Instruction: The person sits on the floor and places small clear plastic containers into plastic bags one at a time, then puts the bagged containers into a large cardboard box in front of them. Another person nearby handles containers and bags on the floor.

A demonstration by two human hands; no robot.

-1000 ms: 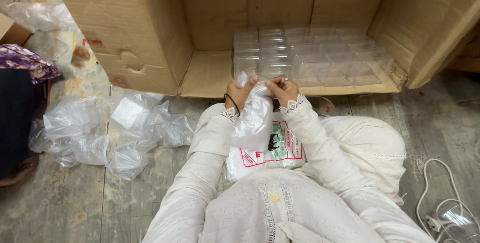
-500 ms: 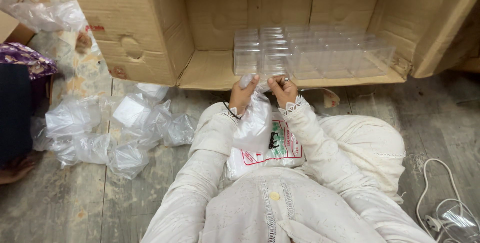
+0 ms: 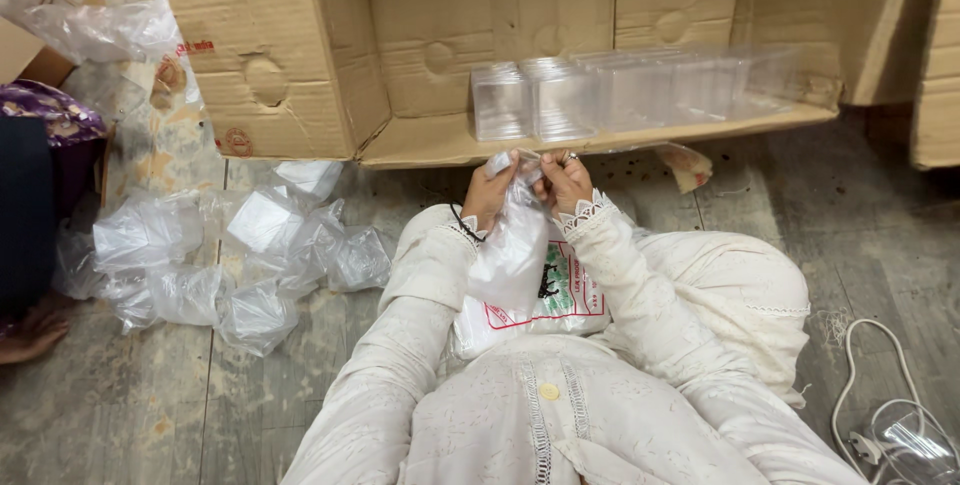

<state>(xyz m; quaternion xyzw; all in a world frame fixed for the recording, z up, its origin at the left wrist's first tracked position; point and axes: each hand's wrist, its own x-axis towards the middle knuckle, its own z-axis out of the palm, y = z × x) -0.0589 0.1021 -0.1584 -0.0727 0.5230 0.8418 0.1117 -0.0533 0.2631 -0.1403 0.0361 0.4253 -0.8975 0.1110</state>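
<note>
Two hands up at the mouth of a small clear plastic bag (image 3: 512, 245), which hangs over my lap. Left hand (image 3: 490, 192) and right hand (image 3: 566, 182) both pinch its top edge, fingers pressed together, wrists bent inward. Under it on my lap lies a flat white packet (image 3: 560, 300) with red border and dark print. Ahead, clear plastic boxes (image 3: 620, 95) stand in rows on the flap of an open cardboard carton (image 3: 300, 55). Filled clear bags (image 3: 230, 255) are heaped on the floor to my left. White cable (image 3: 880, 375) lies at right.
</note>
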